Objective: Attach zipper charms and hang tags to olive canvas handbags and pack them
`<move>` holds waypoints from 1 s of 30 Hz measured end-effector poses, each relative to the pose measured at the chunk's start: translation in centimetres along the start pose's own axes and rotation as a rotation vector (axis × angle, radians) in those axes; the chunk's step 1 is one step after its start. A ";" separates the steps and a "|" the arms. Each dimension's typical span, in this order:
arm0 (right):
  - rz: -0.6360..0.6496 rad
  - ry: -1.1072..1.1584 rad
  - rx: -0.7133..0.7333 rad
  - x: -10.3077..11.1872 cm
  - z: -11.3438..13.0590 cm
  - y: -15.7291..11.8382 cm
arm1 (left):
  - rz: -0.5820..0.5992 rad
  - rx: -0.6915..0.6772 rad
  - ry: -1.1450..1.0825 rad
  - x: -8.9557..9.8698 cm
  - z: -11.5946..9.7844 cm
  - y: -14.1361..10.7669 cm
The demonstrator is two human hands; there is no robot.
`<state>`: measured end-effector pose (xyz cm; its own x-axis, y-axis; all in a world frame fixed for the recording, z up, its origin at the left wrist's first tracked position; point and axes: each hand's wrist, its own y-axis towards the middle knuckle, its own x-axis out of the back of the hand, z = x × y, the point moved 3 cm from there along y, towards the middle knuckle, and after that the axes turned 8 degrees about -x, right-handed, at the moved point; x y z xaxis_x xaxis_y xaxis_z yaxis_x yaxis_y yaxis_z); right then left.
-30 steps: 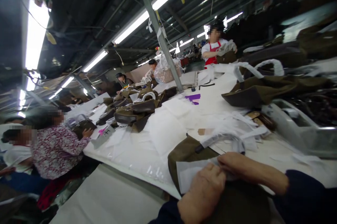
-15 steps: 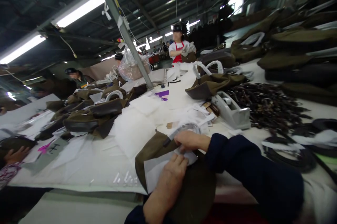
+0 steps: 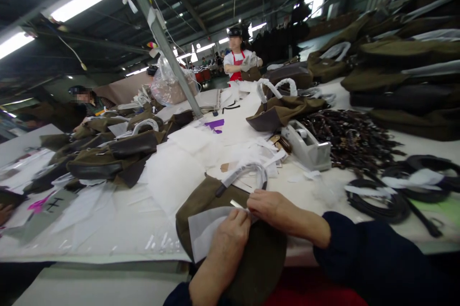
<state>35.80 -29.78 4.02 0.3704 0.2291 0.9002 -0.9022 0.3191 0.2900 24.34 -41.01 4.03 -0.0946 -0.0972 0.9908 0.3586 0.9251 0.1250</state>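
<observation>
An olive-green bag [image 3: 264,258] lies at the table's front edge, its wrapped handle [image 3: 247,169] arching up behind my hands. A white sheet [image 3: 204,229] rests on the bag, beside and partly under my left hand [image 3: 232,236]. The fingers of my left hand are pinched at the sheet's upper right end, where a small pale strip [image 3: 237,204] sticks out. My right hand [image 3: 275,208] is closed just right of it, near the base of the handle; its fingertips meet white material too small to make out.
A tape dispenser [image 3: 307,145] stands behind my right hand, beside a heap of dark straps [image 3: 352,141]. Coiled black straps [image 3: 377,200] lie at right. Olive bags [image 3: 108,157] are piled at left. A person in a red apron [image 3: 237,62] stands across the table.
My right hand has shifted right and down from the handle's base, with its wrist lower. A pale strip now shows by my left fingertips. The whole view has shifted slightly.
</observation>
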 end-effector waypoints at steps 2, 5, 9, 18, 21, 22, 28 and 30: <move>-0.030 0.020 -0.032 -0.9 0.0 -1.0 | -0.006 0.018 -0.021 0.2 -0.3 -0.1; -0.050 0.017 -0.040 -1.6 0.1 -1.7 | -0.015 0.079 -0.143 1.2 -0.7 -0.4; -0.084 0.024 -0.010 -1.4 0.2 -1.9 | -0.129 0.176 -0.159 2.8 -0.8 -0.3; -0.213 -0.014 -0.045 -1.3 1.0 -2.7 | -0.012 0.216 0.084 1.0 -0.4 1.4; -0.382 0.046 -0.087 -0.7 2.3 -4.7 | -0.040 0.204 0.075 0.6 -0.4 1.2; -0.420 0.055 -0.096 -0.7 2.7 -5.3 | -0.048 0.198 0.068 0.5 -0.4 1.1; -0.375 -0.048 -0.071 -1.9 4.0 -6.6 | -0.104 0.193 0.030 0.4 -0.4 1.0; -0.346 -0.056 -0.085 -2.5 3.6 -6.5 | -0.137 0.182 0.006 0.5 -0.5 1.0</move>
<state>39.95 -35.77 1.06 0.6354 0.0438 0.7709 -0.7033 0.4450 0.5544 25.11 -40.32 4.69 -0.1249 -0.2283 0.9656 0.1693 0.9540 0.2474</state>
